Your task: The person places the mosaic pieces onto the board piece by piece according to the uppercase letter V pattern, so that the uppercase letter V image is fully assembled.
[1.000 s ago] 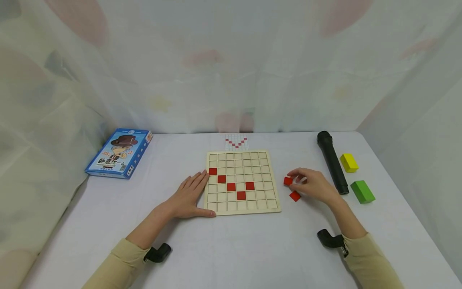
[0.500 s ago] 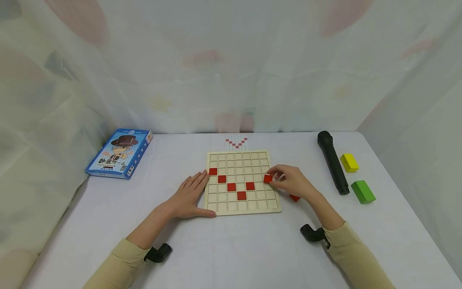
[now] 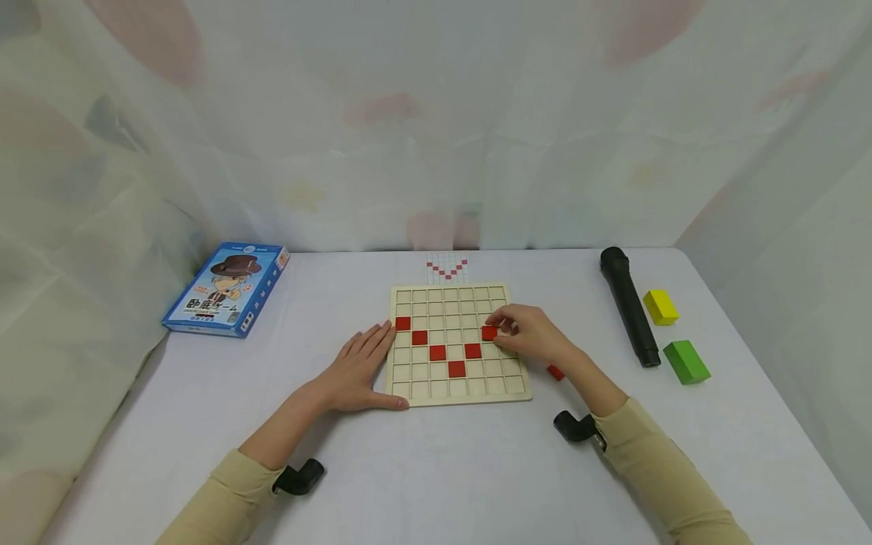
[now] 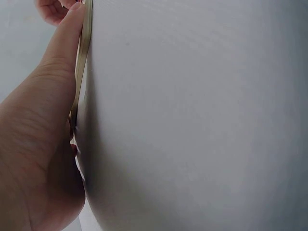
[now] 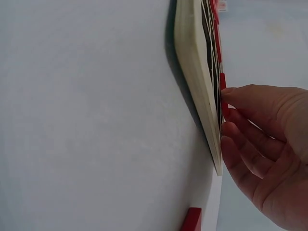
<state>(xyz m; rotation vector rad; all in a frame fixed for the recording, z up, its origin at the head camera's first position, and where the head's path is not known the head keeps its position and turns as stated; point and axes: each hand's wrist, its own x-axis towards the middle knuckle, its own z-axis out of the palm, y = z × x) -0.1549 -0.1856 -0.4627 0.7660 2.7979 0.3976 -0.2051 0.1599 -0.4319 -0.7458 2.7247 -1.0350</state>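
Note:
My right hand pinches a red square tile between thumb and fingers, right at a cell on the right side of the wooden grid board. The right wrist view shows this tile at the board's surface. Several other red tiles lie in cells, running down from the left and back up to the right; the lowest tile is near the middle. My left hand rests with straight fingers along the board's left edge, its thumb at the front corner. One loose red tile lies right of the board, partly behind my right wrist.
Behind the board lies a small grid card with a red V pattern. A blue game box is at the left. On the right are a black microphone, a yellow block and a green block.
My right hand has picked up a red tile from the table on the right and carried it left onto the board. My left hand has stayed in place.

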